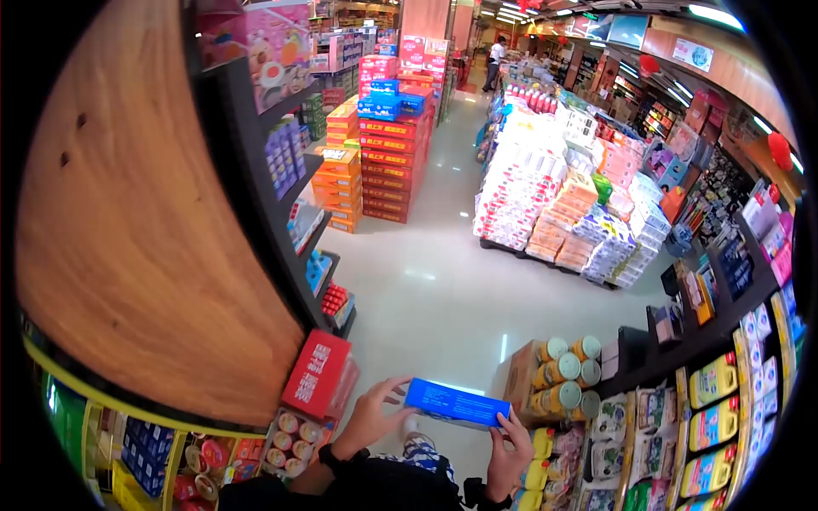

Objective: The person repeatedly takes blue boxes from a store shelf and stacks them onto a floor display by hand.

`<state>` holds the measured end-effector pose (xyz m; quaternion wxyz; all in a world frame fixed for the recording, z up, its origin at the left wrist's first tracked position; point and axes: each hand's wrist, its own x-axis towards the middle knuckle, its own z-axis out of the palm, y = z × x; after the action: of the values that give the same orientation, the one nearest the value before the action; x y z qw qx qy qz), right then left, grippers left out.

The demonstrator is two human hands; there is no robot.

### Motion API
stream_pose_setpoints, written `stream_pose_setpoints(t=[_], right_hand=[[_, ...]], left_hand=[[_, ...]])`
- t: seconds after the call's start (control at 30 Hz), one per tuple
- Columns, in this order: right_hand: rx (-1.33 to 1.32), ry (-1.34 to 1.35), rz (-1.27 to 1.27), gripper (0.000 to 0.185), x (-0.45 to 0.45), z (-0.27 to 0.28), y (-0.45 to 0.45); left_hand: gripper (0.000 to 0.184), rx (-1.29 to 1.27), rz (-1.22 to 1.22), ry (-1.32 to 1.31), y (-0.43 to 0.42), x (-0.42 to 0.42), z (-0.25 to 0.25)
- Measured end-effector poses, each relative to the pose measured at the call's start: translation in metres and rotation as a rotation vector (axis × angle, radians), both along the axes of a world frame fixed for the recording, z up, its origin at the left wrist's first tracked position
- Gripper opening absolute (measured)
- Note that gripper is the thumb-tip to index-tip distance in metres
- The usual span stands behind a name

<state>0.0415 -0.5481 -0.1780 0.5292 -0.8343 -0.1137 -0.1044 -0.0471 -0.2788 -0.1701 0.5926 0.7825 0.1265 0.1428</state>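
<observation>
1. The pale, shiny floor (417, 289) runs up the middle of the shop, away from the wearer.
2. A broad pile of wrapped packs (524, 162), in white, orange, pink and green, stands on the floor to the right of the aisle.
3. A wood-grain panel (153, 213) fills much of the left side.
4. Red cartons (385, 162) are stacked beyond it, with blue packages (381, 104) on top; orange cartons (338, 186) stand in a lower stack just beside them, on the left.
5. A person (495, 58) in a light top and dark trousers stands far down the aisle.
6. At the lower right, tins with pale lids (562, 373) are stacked beside a brown carton (517, 375).
7. A red box (313, 373) with white print lies by the panel's lower end, near the left forearm.
8. The blue box (458, 403) is held lengthwise across, above the floor, between both hands.
9. The left grip (371, 417) has its fingers and thumb parted around the box's left end; the right grip (509, 447) is closed on the right end, thumb at the near edge.
</observation>
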Motion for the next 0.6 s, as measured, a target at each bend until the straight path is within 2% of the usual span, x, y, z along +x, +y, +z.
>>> stream_pose_setpoints(t=[0.07, 0.17, 0.2, 0.27, 0.47, 0.6], right_hand=[[0.002, -0.034, -0.019, 0.040, 0.055, -0.005, 0.022], [0.032, -0.062, 0.046, 0.040, 0.129, 0.016, 0.061], [0.098, -0.007, 0.058, 0.039, 0.153, 0.022, 0.076], [0.046, -0.055, 0.111, 0.039, 0.203, 0.035, 0.105], [0.011, -0.035, 0.224, 0.037, 0.322, 0.050, 0.192], [0.045, -0.055, 0.264, 0.037, 0.400, 0.030, 0.263]], left_hand=[[0.068, 0.048, 0.010, -0.026, 0.021, 0.055, 0.009], [0.067, 0.094, 0.068, -0.051, 0.053, 0.123, 0.025], [0.067, 0.075, 0.100, -0.034, 0.063, 0.144, 0.028], [0.067, 0.031, 0.165, 0.013, 0.083, 0.177, 0.033], [0.064, 0.001, 0.276, -0.012, 0.154, 0.273, 0.021], [0.065, -0.018, 0.349, -0.091, 0.215, 0.344, -0.005]])
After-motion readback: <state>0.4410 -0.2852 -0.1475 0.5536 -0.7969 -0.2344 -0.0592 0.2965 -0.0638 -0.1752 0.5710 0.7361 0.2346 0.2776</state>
